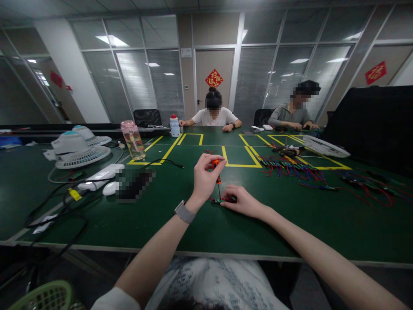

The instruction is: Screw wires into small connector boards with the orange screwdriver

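Note:
Upright in my left hand is a screwdriver with an orange and black handle, pinched near its top. Its thin shaft points down to a small green circuit board on the green table. My right hand is closed around the right end of that board, fingertips pressing it against the tabletop. Red and dark wires show at the board and partly under the fingers. Whether the tip sits in a screw is too small to tell.
Several wired circuit boards lie to the right. On the left are white fans, a clear bottle, black cables and a white mouse. Two co-workers sit across the table. A green basket stands below its edge.

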